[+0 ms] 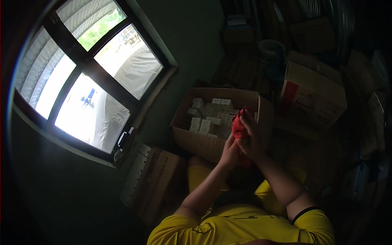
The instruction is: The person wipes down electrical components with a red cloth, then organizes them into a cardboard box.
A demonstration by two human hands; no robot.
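Evidently the work in hand is the handling of a red bundle [239, 122], which both hands hold up over the near right corner of an open cardboard box [196, 141]. The light is too dim to tell whether the bundle is cloth or a soft packet. The right hand [251, 141] has its fingers curled shut around the bundle's lower half. The left hand [229, 154] is closed and pressed against the heel of the right. Whether its own fingers grip the bundle or only brace the other hand I cannot tell.

To my eye this is a mid-step hold, with the bundle neither laid in the box nor moved clear of it. Any move from here calls for a firm grip from the right hand and a free path over the box's right wall, which stands just behind the bundle.

The open box sits on the floor and is partly filled with small white boxes [208, 118], packed in rows toward its far side. A second cardboard box [314, 96] with a red patch stands beyond the right wall. Its inside is not visible. Flat cardboard [157, 175] leans near the window [87, 77].
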